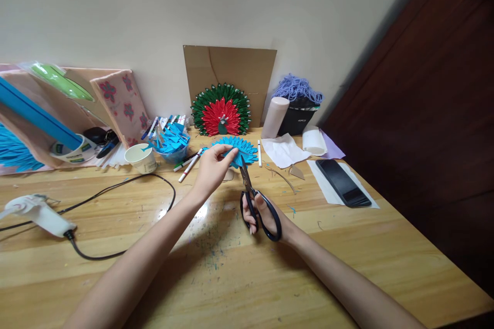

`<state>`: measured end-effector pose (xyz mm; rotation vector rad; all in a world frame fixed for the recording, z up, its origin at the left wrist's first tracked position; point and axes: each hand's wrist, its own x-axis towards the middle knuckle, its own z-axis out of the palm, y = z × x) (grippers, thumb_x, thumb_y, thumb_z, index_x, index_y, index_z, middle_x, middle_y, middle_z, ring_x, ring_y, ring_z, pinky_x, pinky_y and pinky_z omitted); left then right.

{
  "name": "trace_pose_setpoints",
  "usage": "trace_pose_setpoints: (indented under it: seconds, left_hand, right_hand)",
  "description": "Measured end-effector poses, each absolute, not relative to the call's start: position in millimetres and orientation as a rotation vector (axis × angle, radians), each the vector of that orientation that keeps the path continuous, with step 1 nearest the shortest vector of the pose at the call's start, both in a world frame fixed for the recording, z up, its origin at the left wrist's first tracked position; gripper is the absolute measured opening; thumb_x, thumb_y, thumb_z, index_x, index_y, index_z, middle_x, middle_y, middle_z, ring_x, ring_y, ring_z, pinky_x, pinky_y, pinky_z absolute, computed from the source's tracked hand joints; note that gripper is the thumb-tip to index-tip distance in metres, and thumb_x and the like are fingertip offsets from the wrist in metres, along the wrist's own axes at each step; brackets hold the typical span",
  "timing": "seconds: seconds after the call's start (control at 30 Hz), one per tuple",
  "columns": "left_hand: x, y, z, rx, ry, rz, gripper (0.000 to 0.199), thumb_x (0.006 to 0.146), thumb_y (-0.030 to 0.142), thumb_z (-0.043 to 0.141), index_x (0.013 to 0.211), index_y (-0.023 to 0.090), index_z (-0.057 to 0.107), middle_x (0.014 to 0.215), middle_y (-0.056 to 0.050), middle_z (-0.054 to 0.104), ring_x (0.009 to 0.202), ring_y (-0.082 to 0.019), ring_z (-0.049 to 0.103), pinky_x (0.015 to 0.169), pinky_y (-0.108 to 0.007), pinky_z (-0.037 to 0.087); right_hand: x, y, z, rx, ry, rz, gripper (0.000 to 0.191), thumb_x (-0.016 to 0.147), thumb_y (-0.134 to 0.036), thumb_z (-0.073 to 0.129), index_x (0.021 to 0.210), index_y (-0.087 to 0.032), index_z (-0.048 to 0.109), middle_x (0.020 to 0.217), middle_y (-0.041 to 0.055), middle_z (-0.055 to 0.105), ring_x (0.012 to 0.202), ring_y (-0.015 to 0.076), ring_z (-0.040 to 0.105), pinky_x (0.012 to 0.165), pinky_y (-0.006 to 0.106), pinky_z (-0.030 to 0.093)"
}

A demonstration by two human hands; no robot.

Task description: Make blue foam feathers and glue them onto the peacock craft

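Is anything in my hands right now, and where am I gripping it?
Your right hand holds the scissors by the handles; your left pinches something at the blue fan.

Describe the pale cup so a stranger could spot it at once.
On the wooden table, find the pink flowered panel. The pale cup stands just in front. Unlike the neighbouring bowl, heaped with blue pieces, it shows only a little blue at its rim.
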<state>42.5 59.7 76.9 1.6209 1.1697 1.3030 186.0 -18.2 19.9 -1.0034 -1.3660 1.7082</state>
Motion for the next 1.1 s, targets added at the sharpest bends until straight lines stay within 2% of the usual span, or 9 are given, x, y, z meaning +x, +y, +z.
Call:
trace_pose_setpoints:
  seconds: [0.23,0.57,0.77,0.93,1.1]
  left_hand:
    - [41.6,61.4,76.4,1.605,1.141,1.294,0.026,0.073,0.039,0.060,0.074,0.014,0.067,0.069,-0.003,0.062,0.064,-0.014,0.052,0.058,-0.022,0.040]
    - [39.4,64.1,74.8,1.633,1.125,1.284,0.030,0.074,0.041,0.058,0.076,0.012,0.066,0.073,-0.003,0.063,0.066,-0.013,0.053,0.061,-0.023,0.041]
    - [38.7,64.4,75.2,1.599,1.134,1.286,0.030,0.074,0.042,0.059,0.077,0.013,0.066,0.072,-0.003,0.062,0.064,-0.012,0.052,0.060,-0.023,0.041]
    - [39.8,64.5,75.6,1.526,1.128,1.265,0.033,0.072,0.043,0.061,0.081,0.012,0.065,0.066,-0.001,0.059,0.060,-0.011,0.050,0.058,-0.023,0.040]
    - [40.1,62.6,78.9,1.375,1.036,1.204,0.030,0.068,0.041,0.065,0.074,0.011,0.061,0.062,0.000,0.057,0.060,-0.010,0.051,0.061,-0.023,0.041]
  right_hand:
    - [184.1,-18.5,24.7,-1.010,-1.326,1.745,0.070,0.050,-0.086,0.041,0.072,-0.020,0.039,0.047,-0.0101,0.035,0.035,0.0048,0.035,0.035,0.019,0.037]
    - [184.4,-18.7,30.9,-1.024,-1.391,1.685,0.068,0.052,-0.084,0.044,0.073,-0.019,0.038,0.051,-0.0098,0.034,0.035,0.0034,0.034,0.031,0.016,0.035]
    - [187.3,-17.8,24.6,-1.009,-1.496,1.606,0.063,0.061,-0.080,0.043,0.075,-0.019,0.039,0.053,-0.0087,0.034,0.038,0.0037,0.033,0.030,0.016,0.035]
    - [185.4,-18.4,31.1,-1.052,-1.404,1.603,0.065,0.056,-0.082,0.046,0.074,-0.019,0.039,0.051,-0.0095,0.034,0.035,0.0030,0.032,0.029,0.015,0.033]
    - [184.2,-17.7,31.9,-1.027,-1.320,1.632,0.066,0.054,-0.082,0.048,0.072,-0.019,0.039,0.050,-0.0097,0.035,0.034,0.0033,0.033,0.029,0.016,0.033]
